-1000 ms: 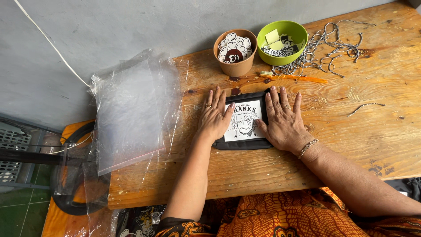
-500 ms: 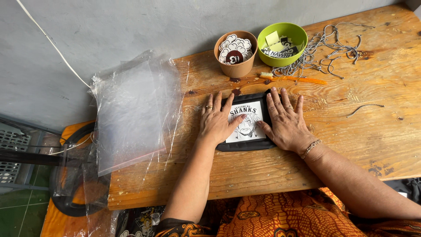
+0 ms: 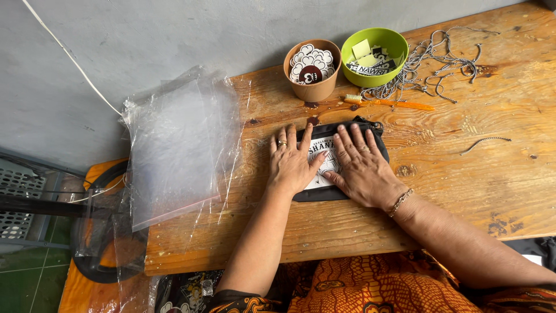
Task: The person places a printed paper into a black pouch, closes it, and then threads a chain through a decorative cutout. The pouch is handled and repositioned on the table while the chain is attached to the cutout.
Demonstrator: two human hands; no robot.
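Now: left hand [image 3: 292, 165] flat, open on black pouch [image 3: 370, 128] | right hand [image 3: 362, 168] flat, open beside it | plastic bags [image 3: 174, 145] left

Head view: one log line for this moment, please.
left hand: flat on black pouch | right hand: flat on pouch | pouch: on wooden table | plastic bags: stacked left

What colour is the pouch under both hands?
Black, with a white printed panel; the pouch shows best in the head view.
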